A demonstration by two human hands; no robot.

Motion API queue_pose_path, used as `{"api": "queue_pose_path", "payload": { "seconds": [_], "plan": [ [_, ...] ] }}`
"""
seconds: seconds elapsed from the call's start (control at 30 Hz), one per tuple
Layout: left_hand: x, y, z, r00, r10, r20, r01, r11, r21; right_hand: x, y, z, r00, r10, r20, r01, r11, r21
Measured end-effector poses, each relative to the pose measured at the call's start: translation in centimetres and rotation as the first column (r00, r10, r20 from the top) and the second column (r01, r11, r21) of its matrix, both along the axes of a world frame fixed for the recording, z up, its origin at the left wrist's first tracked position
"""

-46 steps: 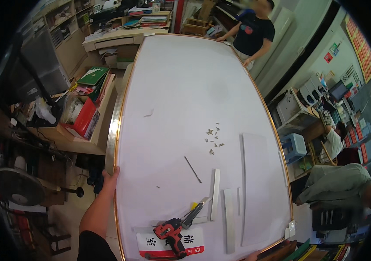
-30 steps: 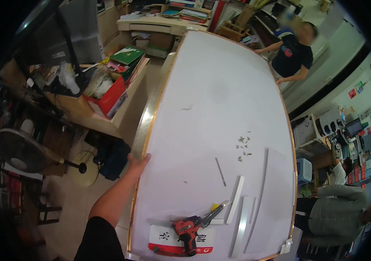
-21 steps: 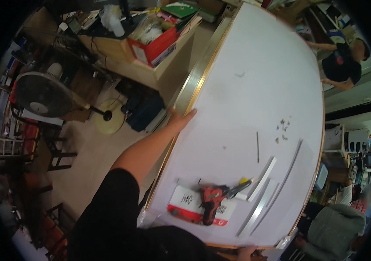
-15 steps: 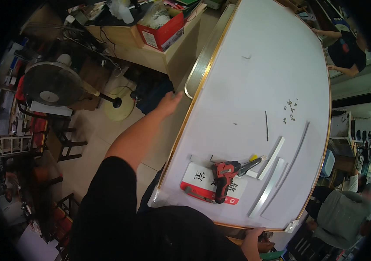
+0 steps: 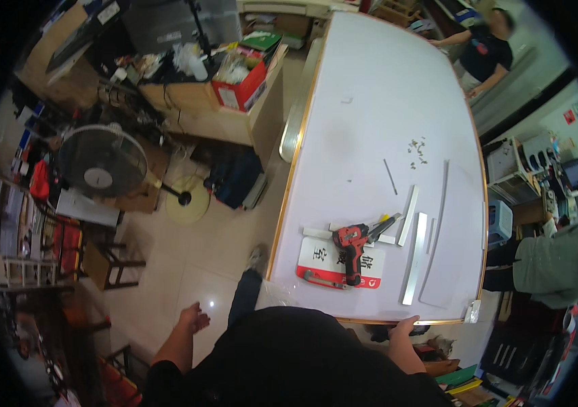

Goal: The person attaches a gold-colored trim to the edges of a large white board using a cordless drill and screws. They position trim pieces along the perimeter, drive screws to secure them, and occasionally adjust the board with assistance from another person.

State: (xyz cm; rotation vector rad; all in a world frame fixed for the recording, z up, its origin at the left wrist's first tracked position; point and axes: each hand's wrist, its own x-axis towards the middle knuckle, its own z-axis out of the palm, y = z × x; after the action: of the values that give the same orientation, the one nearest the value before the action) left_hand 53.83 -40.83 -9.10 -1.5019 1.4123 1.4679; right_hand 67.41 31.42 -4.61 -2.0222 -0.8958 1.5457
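Note:
My right hand (image 5: 405, 327) grips the near edge of a large white board (image 5: 363, 146) with a gold-coloured frame, close to its near right corner. Hanging off to the left over the floor, apart from the board, my left hand (image 5: 194, 319) has its fingers loosely spread and holds nothing. On the board a red and black power drill (image 5: 351, 254) lies across a white and red sign (image 5: 323, 254). Beside it are pale strips (image 5: 415, 258), a thin dark rod (image 5: 390, 176) and a scatter of small fasteners (image 5: 417, 152).
A standing fan (image 5: 102, 163) and a wooden desk (image 5: 197, 112) bearing a red box (image 5: 238, 88) are on the left. Beyond the board's right side is a person in a dark T-shirt (image 5: 485, 57); another in a grey-green shirt (image 5: 552, 263) is nearer, at right.
My left hand has dropped back from beside the board's left edge toward my body. The right hand stays at the near edge. My view has shifted, showing more of the far end.

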Motion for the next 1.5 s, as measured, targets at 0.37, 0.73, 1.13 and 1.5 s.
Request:
{"api": "queue_pose_path", "payload": {
  "seconds": [0.37, 0.73, 1.13, 1.5],
  "plan": [
    [-21.6, -5.8, -4.4, 0.793, -0.540, -0.283, 0.565, 0.825, 0.010, -1.2, -13.7, 0.3, 0.969, -0.115, 0.218, 0.105, 0.993, 0.056],
    [-39.3, 2.2, -1.4, 0.467, -0.859, -0.211, 0.883, 0.467, 0.051, -4.7, -28.9, 0.8, 0.970, -0.225, -0.089, 0.201, 0.953, -0.226],
    [-55.0, 23.0, 9.6, 0.184, -0.875, -0.447, 0.922, 0.311, -0.229, -9.5, -25.9, -3.6, 0.851, -0.442, -0.283, 0.451, 0.892, -0.038],
    [-76.6, 40.3, 0.4, 0.494, -0.802, -0.335, 0.819, 0.559, -0.131, -12.2, -26.3, -1.4, 0.828, -0.539, 0.157, 0.544, 0.839, 0.010]
  ]
}}
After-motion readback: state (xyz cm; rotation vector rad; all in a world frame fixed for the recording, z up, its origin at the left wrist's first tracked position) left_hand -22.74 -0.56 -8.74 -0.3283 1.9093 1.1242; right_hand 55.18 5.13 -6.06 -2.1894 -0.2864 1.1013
